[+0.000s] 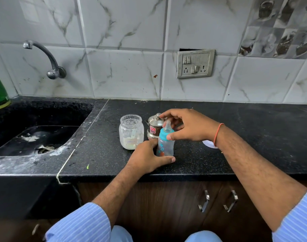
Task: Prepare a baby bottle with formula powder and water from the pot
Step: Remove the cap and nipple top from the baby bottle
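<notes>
— Bottle stood on the black counter, yes? How was it held?

— Left hand was wrapped round its lower body, thumb across the front. Right hand pinched the blue collar under the teat, thumb on the near side, the other fingers spread above it.

— What could go wrong?

— I think the cap was to be turned. If the lower grip was too loose, the bottle could spin or tip. The steel pot, lid on, stood touching or almost touching behind the grip, so a spread finger could knock it.

— What else was near?

— Open jar with powder stood just left of the pot. A white round thing lay partly hidden under the right wrist. The sink was well apart to the left.
</notes>
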`<state>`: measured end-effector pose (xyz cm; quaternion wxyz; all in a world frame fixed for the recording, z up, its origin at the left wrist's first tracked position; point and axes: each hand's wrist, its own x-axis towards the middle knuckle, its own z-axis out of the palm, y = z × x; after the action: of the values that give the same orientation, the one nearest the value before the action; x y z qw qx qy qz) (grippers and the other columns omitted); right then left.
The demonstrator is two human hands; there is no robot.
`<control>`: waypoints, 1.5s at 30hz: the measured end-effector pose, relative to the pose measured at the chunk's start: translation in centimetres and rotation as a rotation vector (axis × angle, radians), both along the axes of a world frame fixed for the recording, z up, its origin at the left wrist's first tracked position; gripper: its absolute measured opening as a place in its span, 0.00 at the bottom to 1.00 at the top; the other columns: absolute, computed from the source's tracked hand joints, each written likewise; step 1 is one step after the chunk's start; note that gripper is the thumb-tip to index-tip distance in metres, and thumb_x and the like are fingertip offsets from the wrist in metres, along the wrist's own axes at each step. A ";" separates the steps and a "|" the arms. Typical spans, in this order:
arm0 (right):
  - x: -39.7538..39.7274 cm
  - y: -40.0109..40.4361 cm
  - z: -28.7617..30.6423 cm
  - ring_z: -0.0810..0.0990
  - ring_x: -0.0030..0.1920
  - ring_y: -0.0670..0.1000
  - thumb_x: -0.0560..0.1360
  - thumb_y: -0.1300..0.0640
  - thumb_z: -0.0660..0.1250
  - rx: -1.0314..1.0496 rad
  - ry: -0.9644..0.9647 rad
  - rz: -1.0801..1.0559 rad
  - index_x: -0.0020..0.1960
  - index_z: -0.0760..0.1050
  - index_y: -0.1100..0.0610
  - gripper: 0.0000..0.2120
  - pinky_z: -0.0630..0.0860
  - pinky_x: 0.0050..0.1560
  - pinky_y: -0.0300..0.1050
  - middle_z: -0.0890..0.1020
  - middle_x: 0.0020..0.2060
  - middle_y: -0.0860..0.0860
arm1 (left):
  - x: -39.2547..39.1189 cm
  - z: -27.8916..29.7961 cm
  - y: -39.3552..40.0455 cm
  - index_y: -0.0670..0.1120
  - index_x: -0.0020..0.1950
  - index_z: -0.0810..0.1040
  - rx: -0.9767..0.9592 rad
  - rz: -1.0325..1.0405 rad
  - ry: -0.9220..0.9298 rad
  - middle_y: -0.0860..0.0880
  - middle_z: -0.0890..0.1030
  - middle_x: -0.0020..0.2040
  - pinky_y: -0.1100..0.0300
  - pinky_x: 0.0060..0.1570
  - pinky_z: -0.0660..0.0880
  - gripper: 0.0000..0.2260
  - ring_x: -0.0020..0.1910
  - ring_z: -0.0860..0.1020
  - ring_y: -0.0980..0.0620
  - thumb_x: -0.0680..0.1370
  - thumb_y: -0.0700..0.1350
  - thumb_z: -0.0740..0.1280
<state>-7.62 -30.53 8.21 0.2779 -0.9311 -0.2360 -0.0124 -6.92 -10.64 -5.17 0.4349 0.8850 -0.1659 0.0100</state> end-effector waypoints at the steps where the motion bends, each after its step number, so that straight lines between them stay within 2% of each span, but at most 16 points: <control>1: 0.0 -0.1 0.0 0.84 0.55 0.49 0.70 0.56 0.83 0.009 0.002 0.013 0.74 0.76 0.47 0.34 0.82 0.58 0.43 0.83 0.57 0.47 | 0.0 0.0 0.0 0.54 0.68 0.83 0.004 0.000 -0.002 0.59 0.88 0.57 0.52 0.63 0.83 0.38 0.57 0.84 0.61 0.63 0.72 0.81; 3: -0.3 0.1 -0.1 0.84 0.52 0.47 0.68 0.49 0.85 -0.014 -0.050 -0.030 0.74 0.75 0.46 0.37 0.82 0.55 0.43 0.82 0.57 0.44 | -0.1 0.1 0.0 0.54 0.70 0.83 0.010 0.000 -0.009 0.59 0.87 0.59 0.53 0.64 0.82 0.41 0.59 0.84 0.60 0.62 0.73 0.80; 6: -0.6 0.6 -0.6 0.80 0.43 0.42 0.66 0.37 0.83 -0.080 -0.137 -0.131 0.73 0.74 0.46 0.40 0.78 0.49 0.42 0.82 0.49 0.42 | -0.1 0.0 0.1 0.54 0.72 0.82 0.013 -0.004 -0.021 0.58 0.87 0.61 0.52 0.65 0.82 0.42 0.61 0.84 0.59 0.63 0.73 0.80; 9: -0.6 0.7 -0.9 0.81 0.43 0.43 0.69 0.42 0.83 -0.057 -0.115 -0.108 0.73 0.75 0.47 0.36 0.79 0.49 0.40 0.82 0.48 0.42 | -0.3 0.3 0.1 0.54 0.72 0.82 0.003 -0.004 0.007 0.58 0.87 0.60 0.51 0.66 0.82 0.43 0.61 0.84 0.59 0.61 0.74 0.78; 14: -0.7 0.0 -0.3 0.84 0.51 0.47 0.71 0.55 0.81 -0.033 -0.064 -0.019 0.75 0.73 0.45 0.35 0.82 0.52 0.41 0.83 0.60 0.43 | -0.2 0.4 0.0 0.54 0.72 0.81 0.026 -0.007 0.012 0.58 0.87 0.61 0.50 0.65 0.82 0.47 0.61 0.83 0.58 0.59 0.78 0.75; 17: -0.7 0.3 -0.8 0.81 0.44 0.43 0.69 0.45 0.83 -0.044 -0.113 -0.077 0.74 0.73 0.44 0.37 0.76 0.45 0.35 0.80 0.57 0.42 | -0.1 0.3 0.0 0.54 0.74 0.80 0.028 -0.007 0.008 0.58 0.86 0.62 0.50 0.66 0.82 0.46 0.62 0.83 0.58 0.61 0.76 0.77; 19: -0.7 0.5 -1.2 0.79 0.42 0.43 0.70 0.41 0.82 -0.048 -0.126 -0.102 0.74 0.73 0.44 0.36 0.76 0.46 0.37 0.81 0.53 0.42 | -0.2 0.3 0.0 0.54 0.74 0.80 0.016 -0.003 0.007 0.58 0.87 0.62 0.50 0.66 0.82 0.48 0.62 0.83 0.58 0.59 0.77 0.76; 21: -0.7 0.4 -1.3 0.81 0.45 0.45 0.71 0.48 0.82 -0.002 -0.105 -0.079 0.74 0.74 0.45 0.34 0.79 0.48 0.38 0.82 0.54 0.43 | -0.2 0.3 0.0 0.54 0.73 0.81 0.010 -0.006 0.013 0.58 0.87 0.61 0.50 0.66 0.82 0.48 0.61 0.83 0.59 0.58 0.77 0.75; 24: -0.5 0.0 -1.1 0.83 0.50 0.45 0.71 0.56 0.79 0.013 -0.075 -0.027 0.74 0.74 0.43 0.33 0.76 0.44 0.29 0.83 0.60 0.42 | -0.1 0.3 0.0 0.54 0.72 0.80 0.023 -0.010 0.019 0.58 0.86 0.61 0.50 0.65 0.82 0.48 0.61 0.83 0.58 0.58 0.78 0.74; 28: -0.6 0.5 -1.6 0.79 0.44 0.41 0.70 0.42 0.82 -0.033 -0.140 -0.085 0.74 0.73 0.44 0.36 0.72 0.45 0.33 0.79 0.57 0.42 | 0.0 0.2 0.0 0.54 0.73 0.80 0.039 0.001 0.005 0.58 0.86 0.61 0.50 0.64 0.83 0.48 0.60 0.83 0.58 0.59 0.78 0.74; 30: -0.6 0.5 -1.9 0.79 0.45 0.40 0.72 0.44 0.81 -0.015 -0.137 -0.090 0.74 0.74 0.45 0.33 0.73 0.46 0.34 0.79 0.55 0.42 | 0.0 0.1 0.0 0.55 0.72 0.81 0.034 0.004 0.003 0.59 0.87 0.59 0.51 0.63 0.83 0.47 0.59 0.83 0.59 0.59 0.78 0.75; 33: -0.5 0.3 -1.9 0.82 0.52 0.41 0.72 0.54 0.79 0.030 -0.094 -0.045 0.74 0.73 0.42 0.33 0.74 0.47 0.29 0.80 0.61 0.41 | 0.0 0.1 0.0 0.55 0.70 0.81 0.042 0.004 0.002 0.59 0.86 0.58 0.52 0.62 0.83 0.45 0.58 0.83 0.59 0.59 0.78 0.75; 35: -0.5 0.3 -2.0 0.82 0.52 0.43 0.70 0.50 0.81 0.036 -0.099 -0.045 0.74 0.73 0.41 0.35 0.74 0.47 0.32 0.79 0.63 0.40 | 0.1 0.1 0.0 0.55 0.70 0.81 0.047 0.007 -0.008 0.59 0.86 0.57 0.52 0.60 0.83 0.45 0.57 0.83 0.59 0.59 0.78 0.75; 38: -0.5 0.5 -2.5 0.80 0.45 0.42 0.70 0.41 0.81 0.035 -0.139 -0.099 0.73 0.73 0.42 0.35 0.74 0.47 0.37 0.78 0.56 0.40 | 0.1 -0.1 0.0 0.55 0.71 0.81 0.048 0.006 -0.020 0.59 0.86 0.58 0.53 0.60 0.83 0.45 0.57 0.83 0.59 0.60 0.78 0.75; 42: -0.2 0.1 -2.7 0.82 0.55 0.43 0.71 0.53 0.79 0.085 -0.102 -0.047 0.75 0.71 0.40 0.35 0.77 0.54 0.36 0.82 0.61 0.42 | 0.2 0.0 0.0 0.54 0.69 0.81 0.043 -0.001 -0.016 0.59 0.86 0.57 0.53 0.59 0.83 0.41 0.56 0.83 0.59 0.62 0.75 0.77; 45: -0.4 0.3 -2.7 0.82 0.54 0.44 0.70 0.50 0.81 0.081 -0.132 -0.050 0.78 0.68 0.41 0.40 0.78 0.54 0.37 0.79 0.65 0.41 | 0.1 0.0 -0.1 0.55 0.68 0.82 0.052 0.005 -0.024 0.59 0.86 0.56 0.52 0.58 0.83 0.42 0.55 0.83 0.59 0.61 0.77 0.75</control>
<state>-8.03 -30.23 5.49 0.2987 -0.9219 -0.2296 -0.0904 -6.83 -10.70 -5.17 0.4094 0.8964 -0.1691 0.0175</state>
